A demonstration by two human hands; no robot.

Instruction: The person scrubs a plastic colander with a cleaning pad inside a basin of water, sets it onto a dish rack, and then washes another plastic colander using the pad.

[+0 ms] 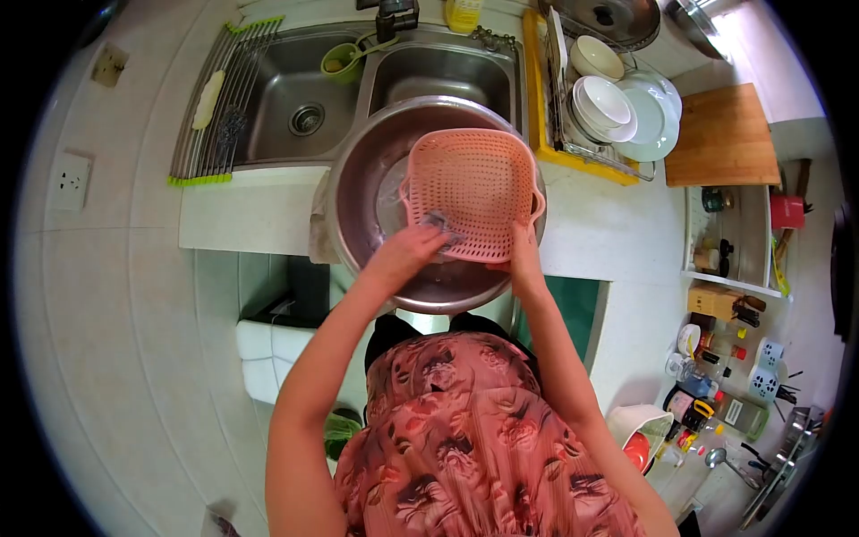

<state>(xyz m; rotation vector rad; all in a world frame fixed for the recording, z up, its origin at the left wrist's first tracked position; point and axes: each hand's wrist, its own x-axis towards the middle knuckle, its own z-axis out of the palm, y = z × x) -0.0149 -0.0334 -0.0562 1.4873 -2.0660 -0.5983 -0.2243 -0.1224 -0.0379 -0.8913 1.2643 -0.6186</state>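
Note:
A pink perforated plastic basket [470, 179] is tilted over a large metal basin [358, 192], its inside facing me. My right hand [525, 252] grips the basket's lower right edge, near its side handle; some fingers are hidden behind it. At the lower left of the basket, my left hand [416, 251] is closed on a small crumpled grey scouring pad [440, 225], pressed against the holed surface. The pad's exact material is hard to make out. The basin rests at the front edge of the sink, partly over the right bowl.
Behind the basin lies a double sink [277, 98] with a black faucet [394, 18] and a green strainer cup [342, 63]. A roll-up rack [224, 98] spans its left side. To the right stand a dish rack with white bowls [604, 100] and a wooden cutting board [721, 139].

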